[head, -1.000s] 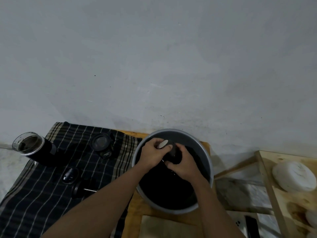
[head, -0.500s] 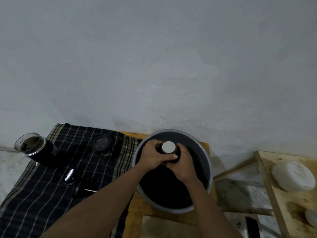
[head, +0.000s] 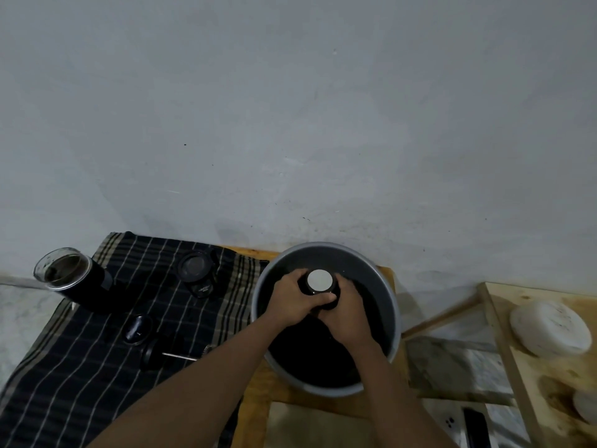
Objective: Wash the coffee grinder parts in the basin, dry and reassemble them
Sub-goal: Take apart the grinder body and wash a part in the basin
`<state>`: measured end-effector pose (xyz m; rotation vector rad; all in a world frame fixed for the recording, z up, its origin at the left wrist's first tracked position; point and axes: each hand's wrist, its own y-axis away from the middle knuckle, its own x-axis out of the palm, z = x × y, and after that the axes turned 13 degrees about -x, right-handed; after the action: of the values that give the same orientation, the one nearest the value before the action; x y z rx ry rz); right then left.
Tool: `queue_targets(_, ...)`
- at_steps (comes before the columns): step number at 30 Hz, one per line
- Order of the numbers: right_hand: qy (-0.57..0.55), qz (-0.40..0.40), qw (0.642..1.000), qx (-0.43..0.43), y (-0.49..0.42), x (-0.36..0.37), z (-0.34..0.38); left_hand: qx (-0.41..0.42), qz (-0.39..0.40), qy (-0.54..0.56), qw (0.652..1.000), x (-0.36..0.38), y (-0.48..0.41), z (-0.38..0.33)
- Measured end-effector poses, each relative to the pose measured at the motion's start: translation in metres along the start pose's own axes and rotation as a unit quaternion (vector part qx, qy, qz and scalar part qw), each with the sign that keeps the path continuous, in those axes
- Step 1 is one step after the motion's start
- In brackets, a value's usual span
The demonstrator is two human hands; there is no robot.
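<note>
The coffee grinder part, a short black cylinder with a pale round end face (head: 319, 281), sits over the round grey metal basin (head: 386, 295), clasped by left hand (head: 292, 300) and right hand (head: 347, 313); probably rigid, slippery when wet, best gripped around its side wall.

The scene is dim and grey, lit softly from above, with faint shadows on the wall (head: 290, 108) behind the basin (head: 392, 305). The basin's inside is almost black. Wide-angle bending curves the edges, and the forearms at the bottom look slightly soft.
</note>
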<state>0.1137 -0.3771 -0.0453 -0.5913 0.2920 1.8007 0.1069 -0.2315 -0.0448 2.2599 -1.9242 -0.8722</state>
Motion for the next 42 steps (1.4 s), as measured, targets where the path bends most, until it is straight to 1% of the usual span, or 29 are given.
queue_targets(3,0.025,-0.057,0.998,-0.002,0.000,-0.004,0.002,0.044,-0.020,0.014,0.999,-0.001,0.002,-0.006)
queue_targets(6,-0.008,-0.015,1.000,-0.014,0.002,-0.005,0.004,0.025,-0.001,0.010,1.000,-0.003,0.007,-0.008)
queue_targets(7,0.000,-0.016,1.000,-0.014,0.004,-0.004,0.003,0.029,-0.002,0.006,1.000,-0.002,0.008,-0.008)
queue_targets(9,0.046,-0.054,0.997,-0.007,0.006,-0.005,0.003,0.052,-0.018,0.013,0.998,-0.002,0.008,-0.008)
queue_targets(10,0.054,-0.064,0.996,-0.006,0.006,-0.006,0.005,0.049,-0.016,0.013,0.999,-0.003,0.008,-0.006)
queue_targets(11,0.040,-0.054,0.998,-0.007,0.007,-0.006,0.006,0.036,-0.005,0.009,0.999,-0.003,0.009,-0.004)
queue_targets(14,-0.020,0.025,0.999,-0.009,0.010,-0.008,0.009,-0.012,0.044,-0.007,0.999,-0.007,0.009,0.002)
queue_targets(15,-0.019,0.023,0.999,-0.012,0.009,-0.009,0.010,-0.015,0.046,0.007,0.999,-0.011,0.011,0.001)
queue_targets(16,-0.017,0.010,1.000,-0.015,0.008,-0.010,0.012,-0.019,0.043,0.030,0.998,-0.015,0.014,-0.002)
queue_targets(18,-0.025,-0.007,1.000,0.010,0.002,-0.008,0.021,-0.068,0.028,0.101,0.992,-0.026,0.018,-0.009)
queue_targets(20,-0.069,0.004,0.997,0.028,-0.007,-0.004,0.034,-0.103,0.007,0.143,0.984,-0.043,0.020,-0.010)
queue_targets(22,-0.105,0.020,0.994,0.017,-0.018,0.003,0.052,-0.100,-0.020,0.163,0.981,-0.063,0.021,-0.007)
queue_targets(27,-0.174,0.084,0.980,0.052,-0.032,0.061,0.111,-0.077,-0.071,0.205,0.973,-0.145,0.044,0.016)
queue_targets(30,-0.165,0.134,0.975,0.063,-0.030,0.112,0.140,-0.099,-0.100,0.217,0.966,-0.198,0.066,0.044)
queue_targets(32,-0.133,0.192,0.970,0.063,-0.023,0.152,0.163,-0.122,-0.124,0.221,0.960,-0.236,0.083,0.073)
queue_targets(34,-0.121,0.248,0.959,0.063,-0.015,0.192,0.181,-0.149,-0.153,0.230,0.950,-0.269,0.099,0.108)
queue_targets(36,-0.140,0.291,0.944,0.058,-0.005,0.233,0.195,-0.168,-0.184,0.231,0.941,-0.298,0.113,0.143)
queue_targets(39,-0.114,0.326,0.938,0.031,0.013,0.286,0.209,-0.178,-0.225,0.229,0.930,-0.330,0.133,0.189)
queue_targets(42,-0.072,0.322,0.944,-0.006,0.028,0.334,0.219,-0.188,-0.248,0.225,0.923,-0.355,0.145,0.229)
